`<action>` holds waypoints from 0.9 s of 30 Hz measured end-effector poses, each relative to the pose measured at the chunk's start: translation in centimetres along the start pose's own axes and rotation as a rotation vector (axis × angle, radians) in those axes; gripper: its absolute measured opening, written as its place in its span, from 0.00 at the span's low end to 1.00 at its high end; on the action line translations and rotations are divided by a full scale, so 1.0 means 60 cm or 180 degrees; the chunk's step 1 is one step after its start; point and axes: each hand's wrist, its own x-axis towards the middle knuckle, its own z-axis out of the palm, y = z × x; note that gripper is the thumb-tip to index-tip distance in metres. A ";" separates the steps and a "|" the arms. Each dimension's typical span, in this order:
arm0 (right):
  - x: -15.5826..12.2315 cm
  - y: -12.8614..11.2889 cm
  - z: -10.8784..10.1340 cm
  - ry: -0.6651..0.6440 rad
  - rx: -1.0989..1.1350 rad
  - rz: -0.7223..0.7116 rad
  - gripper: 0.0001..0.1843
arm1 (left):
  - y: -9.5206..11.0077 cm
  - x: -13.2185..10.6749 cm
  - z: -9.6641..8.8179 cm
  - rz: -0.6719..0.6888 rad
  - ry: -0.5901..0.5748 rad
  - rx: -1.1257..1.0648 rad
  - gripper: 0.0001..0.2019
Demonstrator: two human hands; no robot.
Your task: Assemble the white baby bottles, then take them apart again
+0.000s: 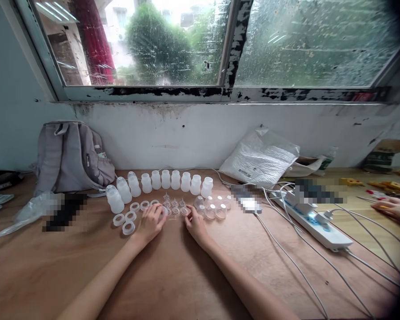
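My left hand (151,221) is closed round a translucent screw ring, mostly hidden by the fingers. Beside it on the table lie several white screw rings (128,228). With thumb and fingers closed, my right hand (194,222) pinches a clear bottle nipple (184,211) at the edge of a cluster of nipples (174,203). Several frosted baby bottles (166,179) stand upright in an arc behind; the three leftmost, including the front one (114,199), are covered on top, the others open-necked. Clear dome caps (210,212) sit right of my right hand.
A grey backpack (68,155), plastic bag (36,213) and blurred dark item stand left. A silvery bag (263,155) leans on the wall. Right are a blurred phone (248,200), a power strip (316,224) and loose cables. Another person's hand (396,209) is at far right near yellow parts.
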 end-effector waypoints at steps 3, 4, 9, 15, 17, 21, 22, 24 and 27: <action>0.011 0.001 0.006 -0.0127 0.0101 0.0353 0.16 | 0.030 0.018 0.017 -0.0111 0.0243 -0.0374 0.06; 0.011 0.001 0.007 -0.0143 0.0141 0.0434 0.14 | 0.037 0.019 0.023 -0.0108 0.0287 -0.0466 0.07; 0.006 -0.006 0.002 0.0096 0.0129 0.0254 0.09 | 0.054 0.003 0.042 -0.0030 0.0287 -0.0779 0.14; 0.009 -0.010 -0.003 0.0226 0.0158 0.0174 0.08 | 0.051 -0.004 0.033 -0.0322 0.0125 -0.1173 0.17; 0.009 -0.009 -0.002 0.0153 0.0254 0.0172 0.08 | 0.049 -0.005 0.033 -0.0359 0.0074 -0.1239 0.17; 0.007 -0.014 -0.003 -0.0066 0.0572 0.0068 0.06 | 0.046 -0.007 0.036 -0.0413 0.0007 -0.1345 0.15; 0.005 -0.018 -0.004 -0.0089 0.0659 0.0031 0.05 | 0.046 -0.008 0.036 -0.0416 -0.0006 -0.1366 0.15; 0.001 -0.027 -0.007 -0.0114 0.0826 -0.0013 0.05 | 0.044 -0.008 0.036 -0.0383 -0.0017 -0.1383 0.15; -0.008 -0.041 -0.012 -0.0185 0.1079 0.0040 0.05 | 0.039 -0.008 0.036 -0.0348 0.0044 -0.1385 0.16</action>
